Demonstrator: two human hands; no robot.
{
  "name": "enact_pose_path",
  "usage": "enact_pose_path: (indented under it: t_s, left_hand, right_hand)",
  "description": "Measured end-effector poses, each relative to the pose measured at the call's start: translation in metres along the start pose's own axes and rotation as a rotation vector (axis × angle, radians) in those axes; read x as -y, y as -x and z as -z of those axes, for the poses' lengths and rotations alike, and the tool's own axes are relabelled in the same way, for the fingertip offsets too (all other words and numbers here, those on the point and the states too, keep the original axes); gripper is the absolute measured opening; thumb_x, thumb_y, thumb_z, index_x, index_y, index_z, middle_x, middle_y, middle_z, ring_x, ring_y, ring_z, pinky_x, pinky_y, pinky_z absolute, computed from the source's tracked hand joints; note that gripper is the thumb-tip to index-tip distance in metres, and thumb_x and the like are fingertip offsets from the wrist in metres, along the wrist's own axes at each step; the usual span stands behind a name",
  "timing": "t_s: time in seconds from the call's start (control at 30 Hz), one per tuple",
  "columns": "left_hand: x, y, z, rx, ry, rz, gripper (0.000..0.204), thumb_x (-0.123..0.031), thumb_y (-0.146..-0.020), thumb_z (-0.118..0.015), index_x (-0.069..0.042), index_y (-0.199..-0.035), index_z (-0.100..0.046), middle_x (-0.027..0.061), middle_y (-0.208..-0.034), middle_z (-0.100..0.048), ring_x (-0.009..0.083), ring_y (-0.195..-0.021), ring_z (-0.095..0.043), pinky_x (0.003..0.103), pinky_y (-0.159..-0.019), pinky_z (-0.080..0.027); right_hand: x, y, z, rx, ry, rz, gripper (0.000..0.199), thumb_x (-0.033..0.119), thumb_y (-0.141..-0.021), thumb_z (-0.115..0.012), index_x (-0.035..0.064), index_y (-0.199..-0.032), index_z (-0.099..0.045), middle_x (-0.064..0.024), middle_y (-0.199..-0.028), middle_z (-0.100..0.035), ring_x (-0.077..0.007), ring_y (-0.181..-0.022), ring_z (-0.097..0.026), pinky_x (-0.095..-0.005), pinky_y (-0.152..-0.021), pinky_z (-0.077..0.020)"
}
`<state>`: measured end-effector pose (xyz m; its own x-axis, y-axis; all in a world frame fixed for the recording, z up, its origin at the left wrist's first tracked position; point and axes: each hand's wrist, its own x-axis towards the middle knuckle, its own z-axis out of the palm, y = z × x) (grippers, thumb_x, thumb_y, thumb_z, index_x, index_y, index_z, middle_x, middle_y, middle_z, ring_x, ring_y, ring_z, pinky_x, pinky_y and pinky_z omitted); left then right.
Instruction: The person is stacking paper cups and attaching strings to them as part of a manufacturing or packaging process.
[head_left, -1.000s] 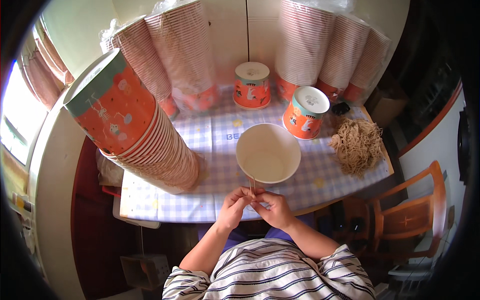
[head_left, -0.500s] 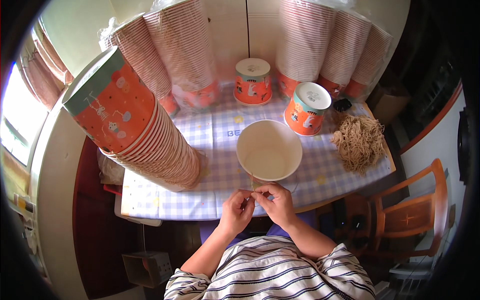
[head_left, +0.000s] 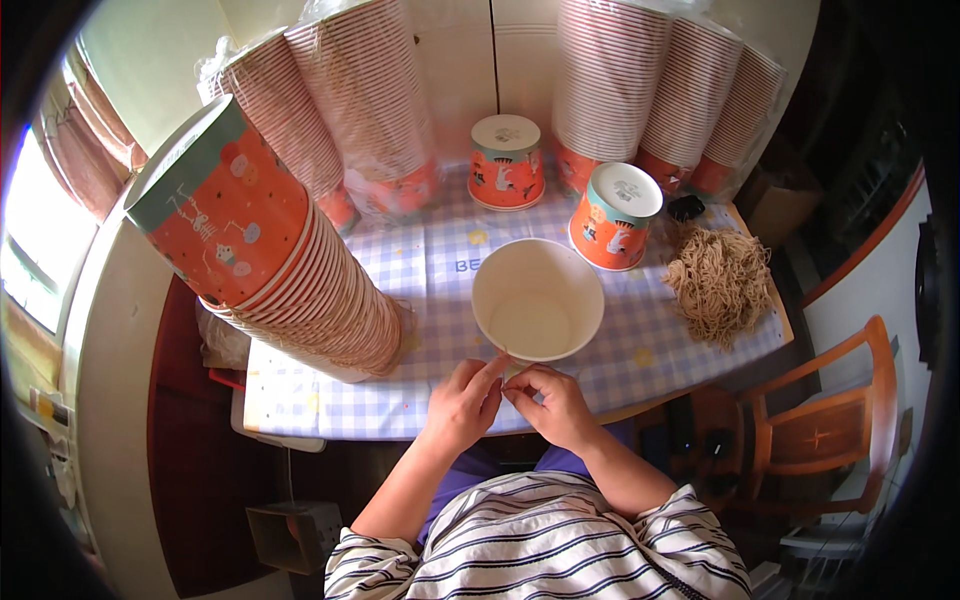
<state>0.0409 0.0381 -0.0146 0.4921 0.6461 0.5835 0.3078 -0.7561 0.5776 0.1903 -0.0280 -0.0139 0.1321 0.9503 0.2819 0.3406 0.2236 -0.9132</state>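
Observation:
A white-lined paper bucket stands mouth up on the table before me, tilted slightly my way. Just at its near rim, my left hand reaches its index finger up to the edge while its other fingers curl in around a thin string. My right hand is closed in a pinch on the same string, close against the left fingertips. Only a short bit of string shows at the rim; the fingers hide the rest. To the right lies a tangled heap of beige strings.
A tall leaning stack of red-orange printed buckets rises on the left. Two upturned buckets, one far and one nearer, stand behind. Plastic-wrapped stacks line the wall. A checked cloth covers the table; a wooden chair is at right.
My left hand has shifted slightly left, and its index finger has straightened up to the bucket's rim. The right hand stays nearly in place, still pinching.

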Motion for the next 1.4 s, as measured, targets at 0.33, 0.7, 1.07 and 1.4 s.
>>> enact_pose_path:
  t_s: [0.33,0.7,1.07,1.4]
  left_hand:
    - [0.019,0.004,-0.02,-0.106,0.113,0.087,0.022,0.003,-0.073,-0.068,-0.005,-0.093,-0.062,0.0103,-0.083,-0.06,0.0264,-0.068,-0.062,0.033,-0.056,-0.05]
    - [-0.002,0.012,-0.025,-0.083,1.005,0.805,0.006,-0.005,-0.085,-0.065,-0.001,-0.088,-0.062,-0.0014,-0.071,-0.054,0.0044,-0.056,-0.044,0.019,-0.05,-0.035]
    - [-0.004,0.014,-0.017,-0.143,1.359,1.05,0.006,-0.008,-0.087,-0.062,-0.003,-0.084,-0.061,-0.0015,-0.068,-0.054,0.0048,-0.051,-0.039,0.02,-0.048,-0.03]
    - [-0.004,0.014,-0.018,-0.143,1.033,0.927,0.011,-0.01,-0.086,-0.065,0.001,-0.085,-0.063,0.0053,-0.075,-0.064,0.0034,-0.054,-0.043,0.019,-0.049,-0.032]
  right_hand:
    - [0.004,-0.006,0.005,-0.019,-0.026,-0.039,0.009,0.004,-0.079,-0.069,-0.0001,-0.085,-0.064,-0.0081,-0.077,-0.064,-0.0147,-0.065,-0.061,-0.0271,-0.059,-0.0479]
    - [-0.014,-0.011,-0.007,-0.268,0.447,0.26,0.013,0.001,-0.076,-0.066,0.0022,-0.089,-0.063,-0.0124,-0.085,-0.064,-0.0279,-0.073,-0.064,-0.0337,-0.062,-0.0507]
    - [-0.037,-0.009,-0.026,-0.096,-0.963,-0.461,0.018,0.012,-0.089,-0.062,-0.0024,-0.1,-0.065,-0.0063,-0.09,-0.067,-0.0135,-0.078,-0.063,-0.0272,-0.071,-0.0541]
    - [-0.03,-0.01,-0.022,-0.027,-0.958,-0.43,0.018,0.012,-0.089,-0.063,-0.0012,-0.099,-0.067,-0.0052,-0.089,-0.066,-0.0115,-0.08,-0.061,-0.0257,-0.074,-0.05]
